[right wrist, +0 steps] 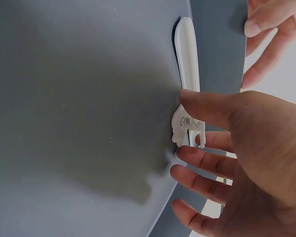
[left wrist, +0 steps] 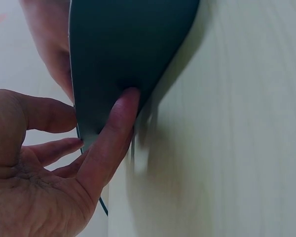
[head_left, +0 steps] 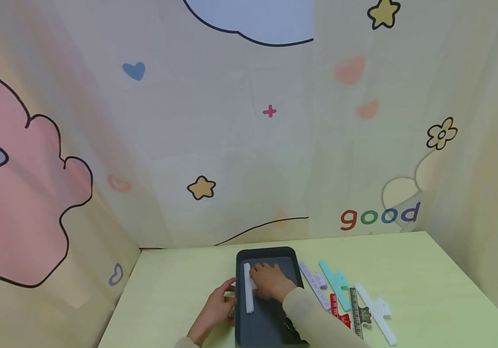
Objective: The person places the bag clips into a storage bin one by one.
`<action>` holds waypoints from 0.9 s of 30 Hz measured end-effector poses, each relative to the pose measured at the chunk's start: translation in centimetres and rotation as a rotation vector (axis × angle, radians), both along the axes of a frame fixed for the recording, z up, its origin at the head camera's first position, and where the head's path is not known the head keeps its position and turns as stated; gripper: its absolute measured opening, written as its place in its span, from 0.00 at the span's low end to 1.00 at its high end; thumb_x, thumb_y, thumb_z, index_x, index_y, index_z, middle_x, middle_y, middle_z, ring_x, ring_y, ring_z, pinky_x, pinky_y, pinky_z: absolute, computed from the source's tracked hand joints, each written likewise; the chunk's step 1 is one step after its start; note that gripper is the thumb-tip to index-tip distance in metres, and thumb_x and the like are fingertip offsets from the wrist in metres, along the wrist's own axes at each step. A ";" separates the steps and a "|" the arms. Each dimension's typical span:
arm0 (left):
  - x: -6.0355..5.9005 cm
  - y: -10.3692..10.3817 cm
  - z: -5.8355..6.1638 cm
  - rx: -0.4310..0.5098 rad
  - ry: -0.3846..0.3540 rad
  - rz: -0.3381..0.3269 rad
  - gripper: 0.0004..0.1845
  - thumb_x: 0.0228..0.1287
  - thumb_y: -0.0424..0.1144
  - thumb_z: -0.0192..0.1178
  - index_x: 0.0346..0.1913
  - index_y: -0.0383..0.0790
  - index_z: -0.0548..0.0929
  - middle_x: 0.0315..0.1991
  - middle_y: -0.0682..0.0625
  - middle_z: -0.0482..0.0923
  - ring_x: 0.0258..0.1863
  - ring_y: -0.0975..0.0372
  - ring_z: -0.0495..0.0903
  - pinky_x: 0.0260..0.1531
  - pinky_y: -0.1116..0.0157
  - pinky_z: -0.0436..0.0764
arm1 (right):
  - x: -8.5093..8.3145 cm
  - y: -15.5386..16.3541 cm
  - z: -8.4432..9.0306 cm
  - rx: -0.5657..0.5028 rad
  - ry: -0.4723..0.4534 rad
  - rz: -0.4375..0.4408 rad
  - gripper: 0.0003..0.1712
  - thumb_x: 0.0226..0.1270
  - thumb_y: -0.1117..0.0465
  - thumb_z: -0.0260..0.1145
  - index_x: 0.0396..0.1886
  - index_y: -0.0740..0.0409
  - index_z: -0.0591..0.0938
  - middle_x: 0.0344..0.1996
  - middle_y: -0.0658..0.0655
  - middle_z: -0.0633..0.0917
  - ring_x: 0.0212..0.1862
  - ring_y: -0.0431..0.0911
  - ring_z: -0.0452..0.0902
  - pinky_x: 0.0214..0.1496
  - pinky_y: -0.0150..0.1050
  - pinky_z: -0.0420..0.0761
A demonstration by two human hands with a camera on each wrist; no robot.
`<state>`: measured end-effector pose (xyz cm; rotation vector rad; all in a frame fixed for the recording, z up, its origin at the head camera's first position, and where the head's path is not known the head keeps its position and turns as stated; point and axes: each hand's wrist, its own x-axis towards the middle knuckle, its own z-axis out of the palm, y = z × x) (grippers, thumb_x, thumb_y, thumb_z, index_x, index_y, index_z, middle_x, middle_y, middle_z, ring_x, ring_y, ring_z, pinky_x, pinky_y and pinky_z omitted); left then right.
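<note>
A white clip bar (head_left: 248,288) lies lengthwise inside the dark grey tray (head_left: 270,319), close to the tray's left wall; in the right wrist view the same bar (right wrist: 188,59) shows a small metal spring at its clip end. The right hand (head_left: 268,281) rests over the bar's clip end, with the thumb on top and the fingers curled beneath it (right wrist: 207,163), so the hand pinches the clip; how firm the grip is cannot be judged from this angle. The left hand (head_left: 216,308) is at the tray's left edge, its fingers fairly straight and pressed against the rim; in the left wrist view one finger (left wrist: 111,136) lies against the tray's outer wall (left wrist: 128,44) and holds nothing. The two hands are near each other, separated by the tray wall. The tray sits on a pale green worktop (head_left: 175,285). To the tray's right, well apart from both hands, lie a lilac clip ruler (head_left: 315,284), a teal one (head_left: 334,281), a red one (head_left: 339,313), a dark patterned one (head_left: 355,311) and a white one (head_left: 377,309). A cartoon-printed backdrop (head_left: 214,145) encloses the worktop.
</note>
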<state>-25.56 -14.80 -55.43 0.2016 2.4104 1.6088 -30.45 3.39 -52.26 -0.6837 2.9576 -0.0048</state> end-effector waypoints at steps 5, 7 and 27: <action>0.3 0.3 0.1 -0.005 0.005 0.006 0.35 0.60 0.26 0.51 0.73 0.34 0.61 0.61 0.32 0.71 0.41 0.56 0.81 0.21 0.59 0.86 | 0.6 0.3 0.0 -0.029 -0.012 -0.020 0.31 0.62 0.50 0.69 0.65 0.50 0.74 0.60 0.54 0.78 0.63 0.52 0.73 0.66 0.58 0.73; 0.3 0.4 0.1 -0.013 0.004 0.008 0.35 0.60 0.26 0.51 0.73 0.34 0.61 0.61 0.32 0.71 0.42 0.56 0.81 0.21 0.59 0.85 | 0.8 0.4 0.2 -0.033 -0.010 -0.019 0.32 0.61 0.50 0.70 0.65 0.50 0.74 0.60 0.55 0.78 0.62 0.53 0.74 0.65 0.58 0.73; 0.4 0.3 0.1 -0.014 0.018 0.008 0.34 0.62 0.27 0.50 0.73 0.34 0.61 0.62 0.31 0.71 0.46 0.53 0.81 0.22 0.60 0.86 | 3.1 1.6 3.4 -0.083 0.107 0.057 0.33 0.65 0.49 0.67 0.68 0.51 0.71 0.64 0.54 0.74 0.66 0.52 0.70 0.63 0.58 0.75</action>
